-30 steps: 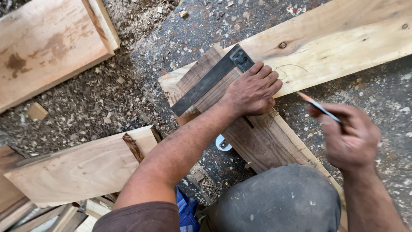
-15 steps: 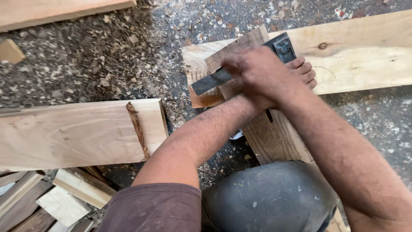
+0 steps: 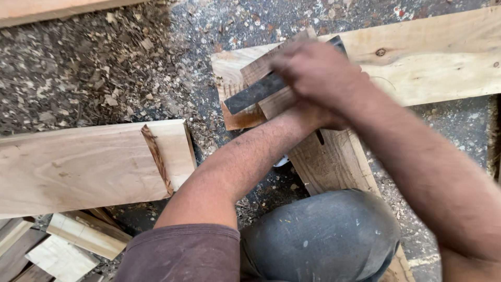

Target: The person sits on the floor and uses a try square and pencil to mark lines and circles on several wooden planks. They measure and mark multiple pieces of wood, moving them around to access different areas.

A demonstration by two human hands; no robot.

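**Hands stacked over square on narrow board, marking in hand**

Right hand (image 3: 318, 70) is seen blurred, laid across the dark flat metal try square (image 3: 255, 93); whether its fingers are closed on a pencil cannot be told. Left hand is hidden under the right hand and wrist, so its state cannot be told either; only the left forearm (image 3: 245, 156) is seen running up to the square.

Progress: the square is already seated across the narrow brown wooden board (image 3: 334, 162), near its far end, its blade poking out to the left. The board lies on the wide pale knotted plank (image 3: 428, 62) and is pinned by the grey-trousered knee (image 3: 323, 240). No finished line is visible on the board; the spot under the hands is covered. Judged as mid-marking, with any cut not yet started.

Around: a pale wide plank with a brown bark streak (image 3: 88, 162) lies to the left, well apart from the square. Pale wood offcuts (image 3: 78, 245) are piled at lower left. Sawdust and chip-covered floor (image 3: 94, 68) surrounds everything. A small white object shows just beside the board under the forearm, too hidden to identify.

In the way: the crossed arms block sight of the work spot; loose chips lie near the board's end.
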